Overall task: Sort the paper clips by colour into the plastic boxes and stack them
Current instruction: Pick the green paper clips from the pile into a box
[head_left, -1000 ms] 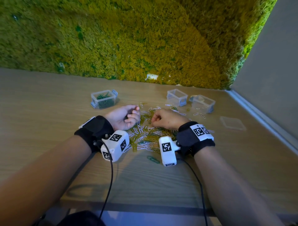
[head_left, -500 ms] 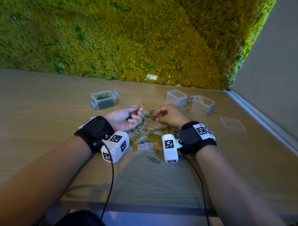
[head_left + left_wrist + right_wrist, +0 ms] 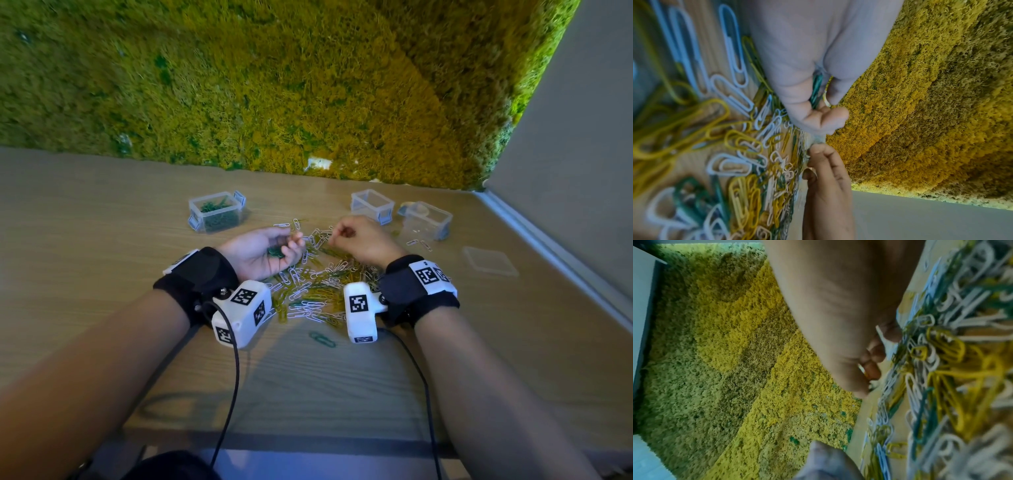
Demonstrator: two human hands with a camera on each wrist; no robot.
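Paper clips [image 3: 315, 294] heaped, three plastic boxes [image 3: 371, 205], two hands [image 3: 263, 251]

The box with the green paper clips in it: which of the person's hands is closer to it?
Left. The left hand lies just in front of the green-clip box, slightly to its right; the right hand is farther right, beyond the clip pile.

Three plastic boxes [image 3: 215, 211], one lid [image 3: 489, 261], two hands [image 3: 265, 251].

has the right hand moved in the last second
Yes. The right hand has lifted off the paper clip pile and moved away from the person, toward the empty clear plastic box, which stayed put.
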